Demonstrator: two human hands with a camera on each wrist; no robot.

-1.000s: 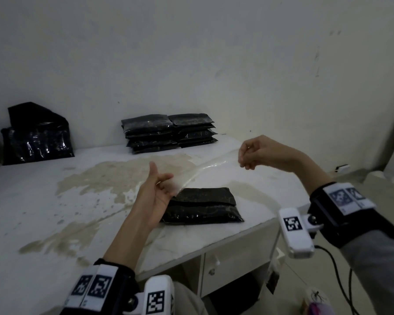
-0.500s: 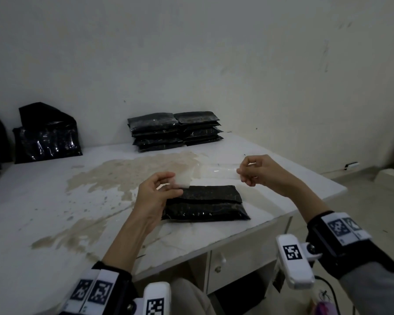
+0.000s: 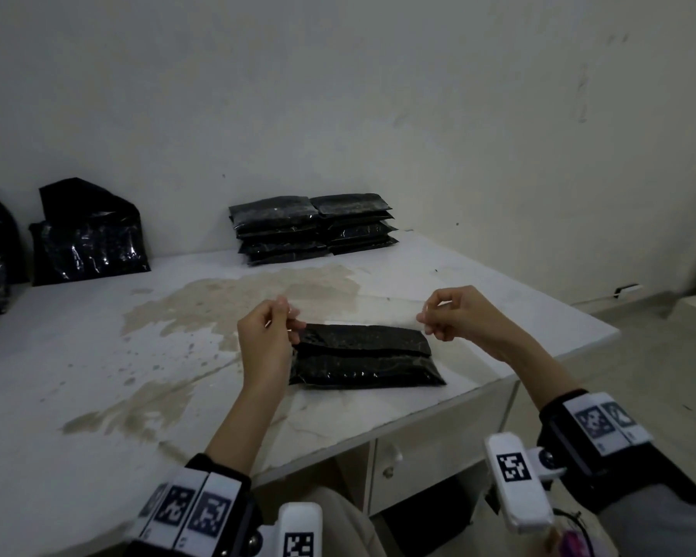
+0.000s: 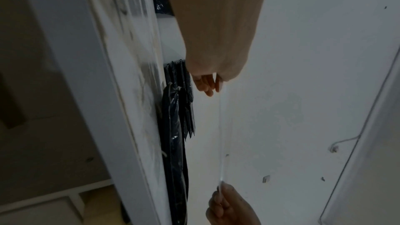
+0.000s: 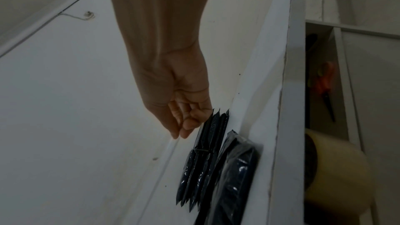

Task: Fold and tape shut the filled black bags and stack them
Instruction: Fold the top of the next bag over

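Observation:
A folded, filled black bag [image 3: 362,357] lies near the front right edge of the white table [image 3: 97,396]. Just above its far edge a strip of clear tape [image 3: 358,315] is stretched level between my hands. My left hand [image 3: 286,321] pinches the left end and my right hand [image 3: 428,319] pinches the right end. In the left wrist view the tape [image 4: 220,134] runs as a thin line from my left hand [image 4: 213,85] down to my right hand [image 4: 223,194]. The right wrist view shows my right hand [image 5: 181,131] pinching the tape beside the bag [image 5: 233,174].
Two side-by-side stacks of taped black bags [image 3: 312,227] stand at the back of the table by the wall. Larger black bags [image 3: 89,239] lean at the back left. Under the table, a tape roll [image 5: 337,172] and orange-handled scissors [image 5: 324,88] sit in an open compartment.
Both hands have come down and forward with the tape, from raised and slanted above the table to level just over the folded bag. My left hand changed from open-palmed to pinching the tape end.

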